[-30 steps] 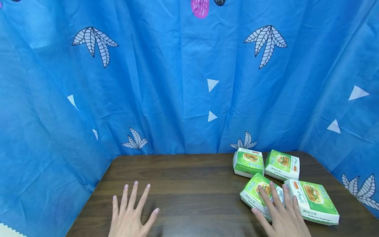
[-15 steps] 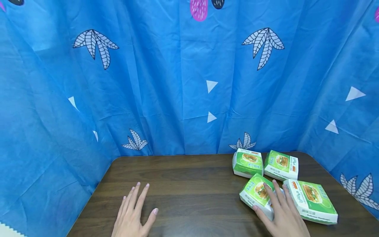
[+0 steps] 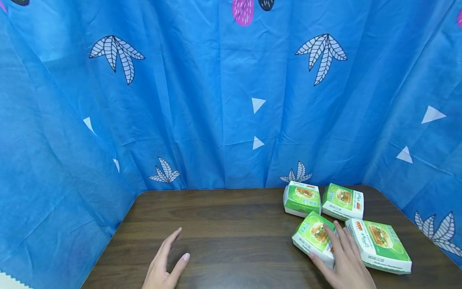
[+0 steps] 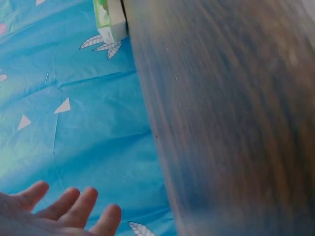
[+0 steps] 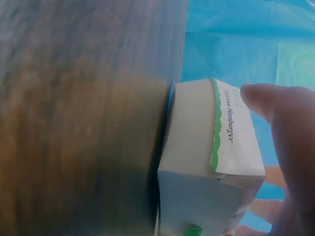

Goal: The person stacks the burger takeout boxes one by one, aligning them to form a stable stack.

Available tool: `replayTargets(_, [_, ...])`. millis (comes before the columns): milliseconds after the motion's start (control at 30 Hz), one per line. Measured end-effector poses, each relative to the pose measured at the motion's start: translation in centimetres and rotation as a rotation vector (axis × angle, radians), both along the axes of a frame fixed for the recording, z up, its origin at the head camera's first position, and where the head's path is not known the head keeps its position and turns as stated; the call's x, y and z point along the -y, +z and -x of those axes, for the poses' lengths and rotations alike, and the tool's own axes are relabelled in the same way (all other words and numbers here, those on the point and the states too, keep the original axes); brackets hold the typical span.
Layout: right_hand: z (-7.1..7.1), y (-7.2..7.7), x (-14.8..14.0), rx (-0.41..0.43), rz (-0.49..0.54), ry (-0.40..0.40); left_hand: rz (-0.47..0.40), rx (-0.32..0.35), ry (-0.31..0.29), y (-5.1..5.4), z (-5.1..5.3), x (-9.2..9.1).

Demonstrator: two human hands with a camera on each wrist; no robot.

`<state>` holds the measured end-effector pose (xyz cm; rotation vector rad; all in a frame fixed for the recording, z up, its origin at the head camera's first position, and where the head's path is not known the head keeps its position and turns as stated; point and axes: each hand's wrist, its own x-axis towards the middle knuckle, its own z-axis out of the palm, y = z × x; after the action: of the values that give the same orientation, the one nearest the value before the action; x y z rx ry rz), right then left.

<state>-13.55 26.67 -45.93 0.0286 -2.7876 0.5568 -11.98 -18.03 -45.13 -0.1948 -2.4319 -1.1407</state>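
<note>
Right hand's grip (image 3: 345, 263) straddles the front-left burger box (image 3: 314, 235), thumb at its near wall, fingers over its right part; can't tell if it's actually squeezing. Thumb-to-finger spread looks matched to box width, presumably because there's no handle. Box sits flat, turned at an angle on the worktop (image 3: 231, 228). Left hand's grip (image 3: 162, 267) is released, nothing in it, thumb apart; well away from the boxes, probably idle. Front-right box (image 3: 384, 245) is just beside; gap hidden by the hand. Back-left box (image 3: 302, 198) and back-right box (image 3: 343, 200) sit close behind; flat bases should keep them steady. All four look like folded card, green-and-white, burger print. Worktop: dark wood grain, rounded far corners. Behind: creased blue curtain (image 3: 202, 100), leaf and triangle prints.
</note>
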Motion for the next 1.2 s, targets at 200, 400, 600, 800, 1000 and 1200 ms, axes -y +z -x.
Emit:
replayTargets(200, [0.3, -0.3, -0.4, 0.019, 0.044, 0.013, -0.096, 0.026, -0.076, -0.7, 0.1, -0.1])
replayTargets(400, [0.5, -0.7, -0.9, 0.039, 0.090, 0.016, -0.184, -0.012, -0.173, -1.5, 0.3, -0.2])
replayTargets(600, [0.7, -0.9, -1.2, 0.031, 0.118, 0.025, -0.235, -0.014, -0.245, -2.4, 0.5, -0.2])
replayTargets(800, [0.9, -1.0, -1.3, 0.056, 0.112, 0.014, -0.248, -0.015, -0.312, -3.0, 0.8, -0.2])
replayTargets(1000, [1.1, -0.8, -1.3, 0.134, 0.089, -0.016, -0.277, -0.014, -0.363, -3.6, 0.9, -0.1])
replayTargets(1200, [0.8, -1.1, -1.4, 0.085, 0.100, -0.009, -0.274, -0.054, -0.420, -3.9, 1.1, 0.1])
